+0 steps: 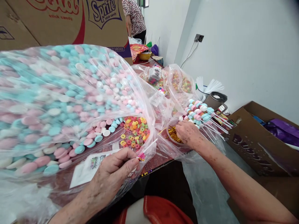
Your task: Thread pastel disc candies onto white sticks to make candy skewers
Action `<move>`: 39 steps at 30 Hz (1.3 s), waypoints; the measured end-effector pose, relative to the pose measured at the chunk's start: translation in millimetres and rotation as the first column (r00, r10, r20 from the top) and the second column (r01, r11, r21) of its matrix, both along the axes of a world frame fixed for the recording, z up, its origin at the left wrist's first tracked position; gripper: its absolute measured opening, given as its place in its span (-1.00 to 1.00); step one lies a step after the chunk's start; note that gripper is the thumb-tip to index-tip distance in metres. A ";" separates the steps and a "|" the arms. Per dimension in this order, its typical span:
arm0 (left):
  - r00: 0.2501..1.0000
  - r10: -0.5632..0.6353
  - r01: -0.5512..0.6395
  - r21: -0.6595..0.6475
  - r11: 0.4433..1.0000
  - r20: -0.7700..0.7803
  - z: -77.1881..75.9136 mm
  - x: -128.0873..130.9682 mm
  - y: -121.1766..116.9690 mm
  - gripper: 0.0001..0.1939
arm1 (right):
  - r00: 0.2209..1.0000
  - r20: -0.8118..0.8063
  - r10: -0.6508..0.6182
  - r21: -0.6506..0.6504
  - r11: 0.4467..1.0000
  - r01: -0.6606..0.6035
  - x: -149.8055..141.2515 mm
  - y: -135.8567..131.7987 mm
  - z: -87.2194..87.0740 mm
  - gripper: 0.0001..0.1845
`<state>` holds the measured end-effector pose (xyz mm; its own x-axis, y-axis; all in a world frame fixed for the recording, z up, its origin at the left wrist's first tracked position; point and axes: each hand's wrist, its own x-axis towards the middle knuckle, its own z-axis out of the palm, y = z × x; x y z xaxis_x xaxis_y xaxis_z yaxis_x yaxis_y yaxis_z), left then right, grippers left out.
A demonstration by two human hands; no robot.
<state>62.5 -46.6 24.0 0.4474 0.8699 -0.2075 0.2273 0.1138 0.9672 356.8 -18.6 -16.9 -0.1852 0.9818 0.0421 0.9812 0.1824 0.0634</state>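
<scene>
My left hand (120,166) is closed, thumb against forefinger, on a small clear candy bag with a bright pink and yellow printed label (141,156). A white stick (150,147) slants up beside it; its lower end is hidden. My right hand (189,133) reaches into a round bowl (168,134) of gold twist ties (174,133), fingers curled together and their tips out of sight. Behind that hand lie skewers of pink, blue and white candies (198,112) on white sticks. Fruit-coloured ring candies (135,132) lie between my hands, near the left.
A big clear bag of pastel candies (70,93) fills the left. White printed packets (87,166) lie before it. Further back are bagged ring candies (179,81), a dark mug (215,99) and white sticks (213,86). Cartons (252,143) stand right; a person (135,18) is behind.
</scene>
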 end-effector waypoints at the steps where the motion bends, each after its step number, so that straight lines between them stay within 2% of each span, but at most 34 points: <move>1: 0.999 0.011 -0.009 -0.042 0.999 0.042 0.3 0.9 0.0 -0.73 | 1.000 -0.016 0.002 0.002 1.000 -0.002 0.6 -0.2 1.3 -0.75; 7: 0.937 0.121 -0.020 -0.294 0.956 0.329 1.6 7.8 3.4 -0.85 | 0.983 -0.185 -0.014 0.059 0.998 0.025 12.5 -3.9 11.2 -0.73; 10: 0.896 0.167 0.013 -0.400 0.917 0.411 5.0 19.3 5.4 -0.86 | 0.943 -0.331 -0.029 0.114 0.991 0.070 4.2 -9.3 13.5 -0.73; 11: 0.888 0.173 0.028 -0.425 0.905 0.426 5.8 24.2 5.7 -0.86 | 0.897 -0.441 -0.018 0.137 0.987 0.088 -3.4 -12.5 14.1 -0.75; 12: 0.881 0.176 0.043 -0.445 0.895 0.440 6.0 29.2 5.8 -0.86 | 0.820 -0.572 0.005 0.160 0.981 0.106 -13.3 -16.5 14.6 -0.78; 14: 0.867 0.178 0.073 -0.472 0.879 0.466 4.5 38.3 5.9 -0.85 | 0.583 -0.809 0.077 0.176 0.978 0.115 -37.5 -25.9 15.0 -0.83; 15: 0.860 0.178 0.087 -0.481 0.872 0.478 2.8 41.9 5.9 -0.84 | 0.482 -0.869 0.115 0.184 0.978 0.098 -49.9 -30.7 14.7 -0.85; 16: 0.854 0.182 0.094 -0.489 0.867 0.487 0.7 44.4 6.0 -0.83 | 0.415 -0.898 0.144 0.188 0.980 0.068 -61.5 -35.1 14.2 -0.85; 18: 0.847 0.204 0.085 -0.504 0.860 0.490 -4.0 46.6 6.0 -0.81 | 0.337 -0.926 0.167 0.182 0.983 0.014 -79.6 -41.4 12.2 -0.86; 21: 0.848 0.250 0.026 -0.507 0.862 0.468 -9.0 44.9 5.3 -0.79 | 0.296 -0.945 0.137 0.127 0.991 -0.053 -92.0 -43.9 8.5 -0.85; 24: 0.847 0.282 -0.045 -0.467 0.883 0.451 -10.3 42.6 4.0 -0.80 | 0.281 -0.955 0.096 0.068 0.992 -0.106 -93.7 -41.9 6.8 -0.79; 26: 0.845 0.313 -0.108 -0.434 0.894 0.434 -10.1 42.4 3.1 -0.80 | 0.327 -0.936 0.128 0.097 0.989 -0.111 -94.1 -40.8 6.8 -0.78; 27: 0.844 0.331 -0.141 -0.422 0.896 0.421 -9.8 42.8 2.8 -0.80 | 0.382 -0.907 0.177 0.147 0.983 -0.106 -94.6 -40.7 6.8 -0.78; 29: 0.844 0.366 -0.191 -0.416 0.889 0.393 -9.0 43.9 2.8 -0.81 | 0.546 -0.777 0.312 0.310 0.945 -0.098 -96.1 -41.0 6.7 -0.80; 31: 0.846 0.392 -0.222 -0.429 0.876 0.362 -8.5 45.2 4.3 -0.82 | 0.707 -0.559 0.433 0.487 0.862 -0.144 -96.9 -41.7 6.6 -0.77; 33: 0.848 0.402 -0.226 -0.450 0.864 0.345 -9.3 46.1 7.3 -0.81 | 0.788 -0.338 0.515 0.585 0.771 -0.253 -95.6 -41.4 7.1 -0.75; 35: 0.860 0.382 -0.194 -0.476 0.858 0.338 -11.7 45.9 11.9 -0.81 | 0.781 -0.181 0.597 0.610 0.691 -0.387 -91.6 -39.0 8.4 -0.73; 38: 0.902 0.306 -0.111 -0.523 0.845 0.304 -16.6 42.8 19.4 -0.84 | 0.678 -0.056 0.733 0.597 0.569 -0.565 -83.6 -32.1 11.9 -0.70; 39: 0.916 0.280 -0.089 -0.536 0.840 0.287 -17.9 40.9 21.5 -0.86 | 0.643 -0.052 0.764 0.576 0.549 -0.605 -81.5 -29.6 13.4 -0.69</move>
<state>103.4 -25.2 6.2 0.4139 0.7590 -0.5025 -0.1801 0.6094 0.7721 275.3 -48.2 -3.5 -0.6937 0.3831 0.6099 0.5502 0.8284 0.1054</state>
